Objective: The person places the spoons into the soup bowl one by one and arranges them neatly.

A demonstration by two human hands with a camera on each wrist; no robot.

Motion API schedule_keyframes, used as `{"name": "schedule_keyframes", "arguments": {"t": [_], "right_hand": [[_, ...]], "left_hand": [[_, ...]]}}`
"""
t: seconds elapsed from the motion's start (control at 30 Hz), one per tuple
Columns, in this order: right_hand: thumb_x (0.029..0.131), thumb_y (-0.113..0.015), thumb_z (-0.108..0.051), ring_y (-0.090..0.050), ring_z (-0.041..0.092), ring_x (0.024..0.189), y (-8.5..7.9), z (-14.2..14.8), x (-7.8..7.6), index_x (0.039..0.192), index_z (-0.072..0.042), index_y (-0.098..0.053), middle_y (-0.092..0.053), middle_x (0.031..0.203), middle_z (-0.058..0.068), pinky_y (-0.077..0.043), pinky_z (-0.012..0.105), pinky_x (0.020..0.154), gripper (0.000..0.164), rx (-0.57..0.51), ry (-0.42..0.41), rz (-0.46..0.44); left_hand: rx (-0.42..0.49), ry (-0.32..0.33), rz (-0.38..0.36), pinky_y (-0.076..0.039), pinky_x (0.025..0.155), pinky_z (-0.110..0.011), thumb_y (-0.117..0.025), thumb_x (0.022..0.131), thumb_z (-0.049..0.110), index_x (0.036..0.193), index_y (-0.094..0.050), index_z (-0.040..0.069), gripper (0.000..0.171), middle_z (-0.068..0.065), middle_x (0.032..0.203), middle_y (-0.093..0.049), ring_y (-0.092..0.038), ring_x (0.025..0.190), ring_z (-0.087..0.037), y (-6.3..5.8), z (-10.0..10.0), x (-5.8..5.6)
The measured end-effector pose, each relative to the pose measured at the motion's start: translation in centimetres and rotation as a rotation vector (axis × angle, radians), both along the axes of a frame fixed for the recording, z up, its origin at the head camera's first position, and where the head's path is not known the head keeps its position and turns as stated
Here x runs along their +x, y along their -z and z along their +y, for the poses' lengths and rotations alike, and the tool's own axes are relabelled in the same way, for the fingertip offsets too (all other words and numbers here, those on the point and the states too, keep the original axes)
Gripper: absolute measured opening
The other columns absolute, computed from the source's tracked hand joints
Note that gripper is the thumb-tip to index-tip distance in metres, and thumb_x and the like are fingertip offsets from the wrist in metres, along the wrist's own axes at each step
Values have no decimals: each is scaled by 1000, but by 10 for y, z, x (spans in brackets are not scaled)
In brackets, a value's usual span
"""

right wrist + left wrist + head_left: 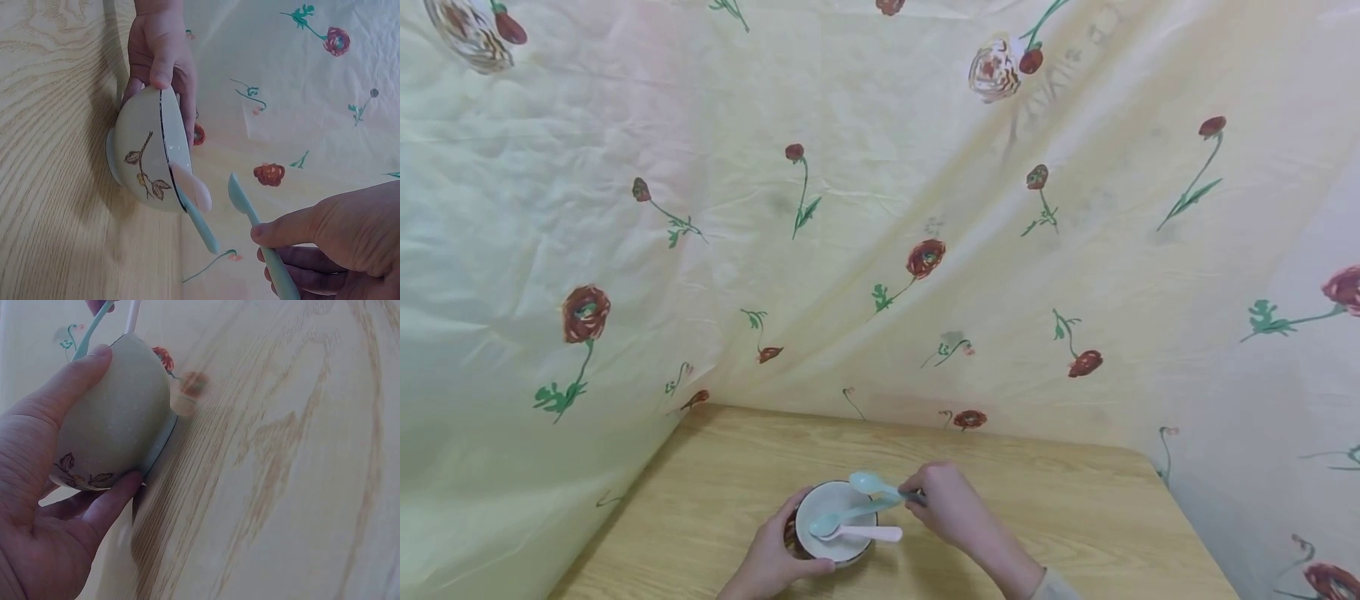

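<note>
A white bowl [850,498] with a dark rim and a brown leaf-sprig pattern stands upright on the wooden table. My left hand [775,550] grips its side, thumb at the rim and fingers around the wall and near the foot. Inside the bowl lean a light teal spoon [850,513] and a pale pink spoon [880,533], handles over the rim toward the right. Just beyond the bowl's right edge, my right hand [951,504] pinches the handle of a second teal spoon [239,195]. That spoon's head is raised above the rim, apart from the bowl in the right wrist view.
The light wooden table [745,454] extends around the bowl. A cream sheet [865,208] printed with red flowers hangs behind the table and along both sides, meeting its back and left edges.
</note>
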State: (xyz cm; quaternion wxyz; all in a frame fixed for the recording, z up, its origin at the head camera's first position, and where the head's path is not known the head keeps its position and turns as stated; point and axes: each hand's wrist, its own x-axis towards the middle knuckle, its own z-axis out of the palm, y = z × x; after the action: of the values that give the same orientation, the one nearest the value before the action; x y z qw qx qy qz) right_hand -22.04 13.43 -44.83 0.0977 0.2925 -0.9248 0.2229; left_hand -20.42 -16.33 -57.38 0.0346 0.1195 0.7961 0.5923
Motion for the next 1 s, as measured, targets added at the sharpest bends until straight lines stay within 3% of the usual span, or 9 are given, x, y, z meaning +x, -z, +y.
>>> {"name": "schedule_keyframes", "arguments": {"t": [0.17,0.53,0.77,1.0], "right_hand": [[80,-86,4,-66,8,70,-1,-5,-1,90,-4,-84,-78,83,8,-52,15,61,13,1,-28,25],[81,-87,3,-70,11,73,-3,-19,0,91,-5,-84,-80,86,7,-54,13,64,13,8,-37,-20],[81,-87,1,-72,11,75,0,-29,0,91,-6,-85,-81,85,6,-58,19,67,12,36,-45,25],[81,-85,4,-69,6,72,3,-35,0,91,-5,-85,-81,86,7,-54,15,63,14,16,-60,-5]], "left_hand": [[8,3,-1,-49,109,-32,-99,75,27,164,-37,10,110,-16,161,-51,-53,144,-42,0,1,-1],[-16,8,4,-48,113,-42,-98,76,32,165,-36,12,111,-15,161,-50,-51,145,-42,2,-3,-3],[-9,-11,10,-48,114,-46,-99,74,26,163,-38,11,109,-14,159,-54,-54,143,-40,-2,-1,-1],[-3,-26,-2,-47,104,-20,-101,72,23,163,-40,11,110,-15,158,-54,-55,142,-37,-1,1,0]]}}
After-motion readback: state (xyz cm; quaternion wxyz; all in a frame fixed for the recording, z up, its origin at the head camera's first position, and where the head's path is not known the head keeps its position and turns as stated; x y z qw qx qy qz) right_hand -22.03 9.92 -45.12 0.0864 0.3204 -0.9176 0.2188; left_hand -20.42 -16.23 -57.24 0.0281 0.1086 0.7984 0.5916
